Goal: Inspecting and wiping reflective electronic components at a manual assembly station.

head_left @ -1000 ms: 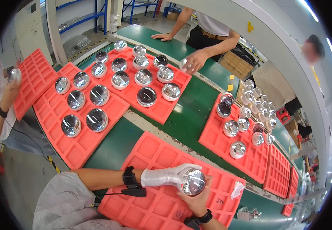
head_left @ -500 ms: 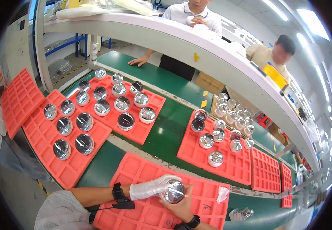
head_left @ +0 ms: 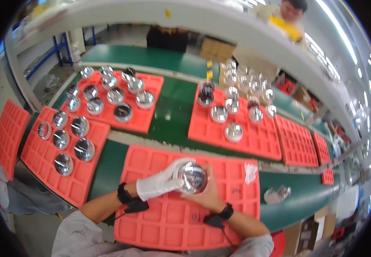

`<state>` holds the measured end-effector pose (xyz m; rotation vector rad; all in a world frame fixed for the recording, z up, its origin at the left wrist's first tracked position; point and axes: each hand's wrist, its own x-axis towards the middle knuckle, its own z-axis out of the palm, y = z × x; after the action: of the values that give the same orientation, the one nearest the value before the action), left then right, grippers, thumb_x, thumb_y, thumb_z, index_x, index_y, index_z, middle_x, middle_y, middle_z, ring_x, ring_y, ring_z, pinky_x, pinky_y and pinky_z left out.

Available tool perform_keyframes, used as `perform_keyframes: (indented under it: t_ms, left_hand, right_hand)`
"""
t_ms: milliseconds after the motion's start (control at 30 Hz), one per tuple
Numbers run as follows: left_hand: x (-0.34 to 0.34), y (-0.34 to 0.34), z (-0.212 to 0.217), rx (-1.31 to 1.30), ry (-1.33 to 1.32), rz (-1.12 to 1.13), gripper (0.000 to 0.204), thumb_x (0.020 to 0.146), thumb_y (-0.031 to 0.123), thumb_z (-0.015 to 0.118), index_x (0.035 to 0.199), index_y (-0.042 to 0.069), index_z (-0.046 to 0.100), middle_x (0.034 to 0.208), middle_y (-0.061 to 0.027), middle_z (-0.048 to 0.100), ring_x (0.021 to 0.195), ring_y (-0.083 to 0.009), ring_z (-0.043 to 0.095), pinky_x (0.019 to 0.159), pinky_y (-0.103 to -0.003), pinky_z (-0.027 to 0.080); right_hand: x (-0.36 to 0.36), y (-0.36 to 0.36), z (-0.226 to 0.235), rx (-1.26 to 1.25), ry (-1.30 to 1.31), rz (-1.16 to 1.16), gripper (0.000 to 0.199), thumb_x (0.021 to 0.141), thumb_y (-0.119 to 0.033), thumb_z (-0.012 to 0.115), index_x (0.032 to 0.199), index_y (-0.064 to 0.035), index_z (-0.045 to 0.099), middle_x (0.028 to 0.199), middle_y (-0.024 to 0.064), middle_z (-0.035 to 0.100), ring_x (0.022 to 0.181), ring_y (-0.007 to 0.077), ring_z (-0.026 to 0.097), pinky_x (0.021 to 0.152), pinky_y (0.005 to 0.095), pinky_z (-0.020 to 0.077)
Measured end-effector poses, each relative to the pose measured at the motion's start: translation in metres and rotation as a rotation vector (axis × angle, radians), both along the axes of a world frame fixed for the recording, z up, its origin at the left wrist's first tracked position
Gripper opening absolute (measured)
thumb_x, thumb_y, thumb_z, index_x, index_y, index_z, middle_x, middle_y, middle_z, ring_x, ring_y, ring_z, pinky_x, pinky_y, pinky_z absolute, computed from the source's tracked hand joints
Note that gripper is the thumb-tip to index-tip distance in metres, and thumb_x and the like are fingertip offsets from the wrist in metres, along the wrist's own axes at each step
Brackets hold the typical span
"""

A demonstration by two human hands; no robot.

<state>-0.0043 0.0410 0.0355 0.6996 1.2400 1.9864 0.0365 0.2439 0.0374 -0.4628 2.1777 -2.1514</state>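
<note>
Near tray: empty red compartment tray [head_left: 181, 222] lies on the green counter [head_left: 172, 115] directly under both hands; a small white scrap [head_left: 250, 172] rests near its right edge.
Left trays: red tray [head_left: 61, 158] with six shiny round domes, a second red tray [head_left: 121, 103] further back holding about a dozen more.
Right trays: red tray [head_left: 241, 128] with several chrome pieces clustered at its far end; further empty red trays [head_left: 299, 143] run off to the right.
Loose item: crumpled clear wrapper [head_left: 277, 195] on the counter, right of the near tray.
Obstruction: none between hands and near tray; the overhead shelf beam [head_left: 202, 21] crosses the far view.
Object: chrome dome [head_left: 192, 177], held above the near tray's middle.
Left hand [head_left: 162, 182]: white glove, fingers curled over the dome's left and top edge.
Right hand [head_left: 207, 192]: bare, cupped beneath the dome, fingers closed around its lower right; fingertip contact probably at the rim, though it is partly hidden.
</note>
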Motion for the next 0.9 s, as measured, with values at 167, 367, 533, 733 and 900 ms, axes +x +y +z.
perform_keyframes:
  t_ms: [167, 367, 533, 733, 900]
  left_hand:
    - [0.023, 0.008, 0.025, -0.077, 0.163, 0.157, 0.095, 0.086, 0.034, 0.08, 0.155, 0.009, 0.02, 0.152, -0.0092, 0.036, 0.139, -0.0248, 0.041, 0.113, -0.042, 0.037]
    - [0.031, 0.004, 0.02, -0.213, 0.354, 0.206, 0.1, 0.081, 0.03, 0.083, 0.154, 0.006, 0.019, 0.157, -0.0154, 0.031, 0.142, -0.0258, 0.038, 0.116, -0.042, 0.034]
    - [0.036, 0.002, 0.02, -0.189, 0.325, 0.205, 0.097, 0.08, 0.021, 0.082, 0.153, 0.006, 0.021, 0.157, -0.0153, 0.032, 0.141, -0.0259, 0.039, 0.115, -0.042, 0.035]
    - [0.035, 0.004, 0.019, -0.207, 0.286, 0.201, 0.097, 0.079, 0.021, 0.083, 0.153, 0.005, 0.023, 0.156, -0.0151, 0.033, 0.139, -0.0255, 0.041, 0.114, -0.041, 0.037]
    - [0.033, 0.005, 0.02, -0.199, 0.224, 0.203, 0.096, 0.078, 0.022, 0.084, 0.152, 0.008, 0.025, 0.15, -0.0123, 0.038, 0.137, -0.025, 0.043, 0.112, -0.041, 0.039]
  right_hand:
    - [-0.002, 0.023, 0.004, -0.056, -0.052, 0.199, 0.09, 0.059, -0.016, 0.098, 0.128, -0.0042, 0.042, 0.126, 0.0078, 0.053, 0.122, 0.017, 0.052, 0.107, 0.0351, 0.0422]
    - [0.001, 0.019, -0.005, -0.192, -0.243, 0.342, 0.103, 0.058, -0.015, 0.098, 0.141, -0.0034, 0.037, 0.135, 0.0074, 0.049, 0.131, 0.0179, 0.047, 0.113, 0.0357, 0.0351]
    - [0.006, 0.015, -0.009, -0.274, -0.369, 0.336, 0.113, 0.058, -0.015, 0.097, 0.148, -0.0026, 0.03, 0.142, 0.0083, 0.045, 0.135, 0.0192, 0.043, 0.115, 0.0357, 0.0324]
    - [0.002, 0.018, -0.013, -0.241, -0.289, 0.414, 0.112, 0.058, -0.014, 0.097, 0.148, -0.0029, 0.03, 0.142, 0.0088, 0.044, 0.135, 0.0199, 0.043, 0.115, 0.0361, 0.032]
    - [-0.001, 0.017, -0.01, -0.245, -0.303, 0.406, 0.113, 0.059, -0.014, 0.097, 0.148, -0.0028, 0.03, 0.142, 0.009, 0.044, 0.135, 0.02, 0.043, 0.115, 0.0361, 0.032]
